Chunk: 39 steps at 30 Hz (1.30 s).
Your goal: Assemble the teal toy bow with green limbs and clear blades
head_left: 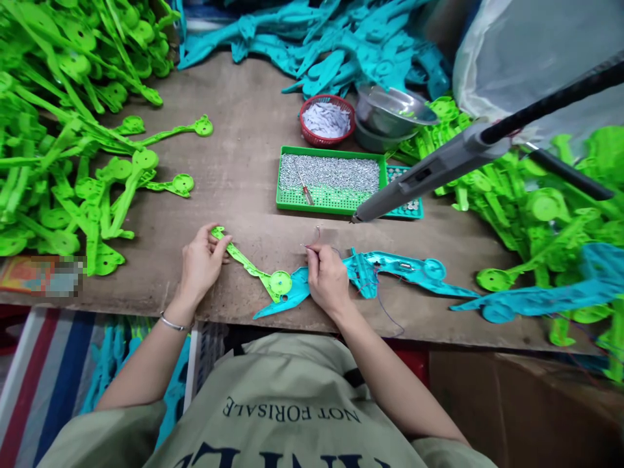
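Observation:
My left hand [202, 263] grips the upper end of a thin green plastic arm [246, 262] between thumb and fingers. The round end of that green arm lies over the left part of a blue plastic part [361, 270]. My right hand [327, 276] is closed in a pinch on a thin wire [318, 233] whose tip pokes up past the fingers, and it rests over the blue part. Dark thin wires run along the right half of the blue part, and one loops down to the table's front edge.
A green tray [336, 200] of small metal pieces stands ahead, beside a red basket [325, 139] and metal bowls [390, 114]. A grey power driver [424, 175] hangs at the right. Green parts [73, 130] pile left and right; blue parts [326, 39] lie behind.

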Available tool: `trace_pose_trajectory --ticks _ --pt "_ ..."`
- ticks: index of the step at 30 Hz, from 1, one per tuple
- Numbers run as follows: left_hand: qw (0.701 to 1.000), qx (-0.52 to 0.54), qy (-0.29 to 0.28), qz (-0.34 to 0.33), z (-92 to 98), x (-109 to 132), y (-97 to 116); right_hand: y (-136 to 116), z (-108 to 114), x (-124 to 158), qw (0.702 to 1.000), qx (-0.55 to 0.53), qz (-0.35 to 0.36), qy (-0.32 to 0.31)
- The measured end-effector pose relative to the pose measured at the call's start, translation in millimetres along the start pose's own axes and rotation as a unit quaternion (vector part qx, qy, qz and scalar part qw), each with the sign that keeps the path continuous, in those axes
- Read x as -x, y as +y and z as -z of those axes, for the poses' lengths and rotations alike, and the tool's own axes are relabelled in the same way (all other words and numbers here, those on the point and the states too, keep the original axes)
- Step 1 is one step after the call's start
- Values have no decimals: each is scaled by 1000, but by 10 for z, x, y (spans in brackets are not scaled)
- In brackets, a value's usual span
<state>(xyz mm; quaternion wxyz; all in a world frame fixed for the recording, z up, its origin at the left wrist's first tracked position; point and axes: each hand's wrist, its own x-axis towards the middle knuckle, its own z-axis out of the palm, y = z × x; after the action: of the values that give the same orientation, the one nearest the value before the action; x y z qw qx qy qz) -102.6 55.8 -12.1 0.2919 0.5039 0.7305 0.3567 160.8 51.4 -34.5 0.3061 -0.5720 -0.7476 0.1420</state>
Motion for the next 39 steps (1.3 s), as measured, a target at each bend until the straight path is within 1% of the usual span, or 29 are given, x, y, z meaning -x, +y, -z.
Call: trace_pose_trajectory --ticks 2,4,5,7,8,10,12,13,14,15,16,17,18,19,20,22,24,25,26,28,29,31,33,35,36,37,39 --pt "988 -146 -4 -45 56 22 57 7 0 -8 1000 1 3 2" --pt "960 -267 7 -82 100 70 112 13 -4 -15 1000 5 5 7" --pt "946 -308 17 -97 114 105 129 15 -6 -18 1000 8 6 10" --pt "925 -354 34 -130 128 191 133 17 -14 -19 1000 14 6 13" --pt "920 -360 31 -149 133 238 122 17 -17 -19 1000 15 4 13" --pt "920 -346 13 -186 155 343 103 17 -22 -18 1000 19 -2 10" --pt "929 -305 15 -209 202 474 138 17 -22 -18 1000 25 -5 9" --pt "938 -271 22 -215 230 554 190 18 -22 -20 999 31 -2 9" --pt "949 -226 18 -220 251 646 267 18 -21 -23 999 38 1 8" --pt "959 -172 -5 -226 256 745 362 18 -18 -27 999 45 6 7" --pt "963 -101 -84 -234 236 849 468 15 -14 -32 999 51 11 4" --pt "944 -17 -229 -238 181 951 573 9 -6 -39 998 55 15 0" --pt "882 64 -402 -237 85 1047 667 -3 8 -48 998 57 19 -5" --pt "801 123 -537 -233 -53 1133 742 -22 29 -59 998 55 26 -10" --pt "730 141 -629 -225 -230 1210 794 -48 61 -74 998 49 36 -14" --pt "655 119 -714 -218 -668 1353 836 -122 159 -115 997 27 65 -18" --pt "558 134 -795 -195 -1139 1513 840 -217 297 -173 995 -10 97 -17" --pt "504 147 -832 -178 -1358 1608 844 -267 373 -205 993 -32 110 -19" --pt "457 146 -862 -164 -1554 1713 853 -313 449 -238 991 -55 121 -24" --pt "397 132 -897 -141 -1864 1941 883 -387 579 -296 985 -97 136 -47" --pt "393 126 -900 -142 -1976 2052 896 -409 628 -318 982 -112 142 -64" --pt "388 109 -902 -154 -2126 2242 898 -425 685 -344 976 -126 146 -97" --pt "411 102 -889 -176 -2191 2356 861 -410 698 -350 973 -128 148 -121" --pt "435 97 -872 -201 -2188 2383 803 -382 694 -345 971 -129 148 -138" --pt "441 99 -866 -213 -2169 2369 776 -367 694 -342 970 -131 147 -145" --pt "443 106 -863 -220 -2143 2344 754 -355 699 -340 969 -133 144 -151" --pt "433 129 -866 -215 -2088 2287 733 -334 727 -341 969 -136 130 -159"
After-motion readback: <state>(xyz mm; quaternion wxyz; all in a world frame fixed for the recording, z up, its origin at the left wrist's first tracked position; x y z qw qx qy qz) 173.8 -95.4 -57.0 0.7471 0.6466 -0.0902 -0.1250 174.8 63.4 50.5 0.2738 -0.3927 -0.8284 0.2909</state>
